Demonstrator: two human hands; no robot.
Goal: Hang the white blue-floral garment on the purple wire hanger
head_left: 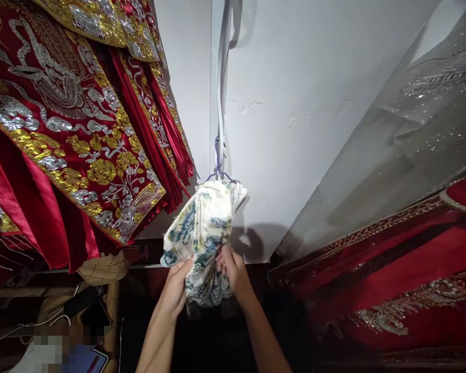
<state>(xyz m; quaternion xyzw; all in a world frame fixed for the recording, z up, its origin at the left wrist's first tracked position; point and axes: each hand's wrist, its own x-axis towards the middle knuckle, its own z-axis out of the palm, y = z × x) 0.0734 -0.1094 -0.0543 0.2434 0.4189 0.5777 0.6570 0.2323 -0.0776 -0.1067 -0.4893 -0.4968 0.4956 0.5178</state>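
Note:
A white garment point(213, 228) with a blue, green and yellow floral print hangs in front of me from a purple hanger point(217, 168). The hanger hooks onto a white strap or cord point(219, 93) on the wall. My left hand point(177, 280) is closed on the garment's lower left side, with the thumb on top of the cloth. At its lower right side, my right hand point(232, 264) has its fingers curled, pinching the fabric. Folds of cloth bunch up between and below both hands. Some fingertips are hidden by the fabric.
Red embroidered garments point(112, 160) with gold and silver sequins hang on the left. A sheer sparkly fabric point(415, 134) and a red beaded garment point(407, 280) are on the right. Low at left, a phone point(91, 361), cables and a quilted beige item point(103, 269) lie by a wooden frame.

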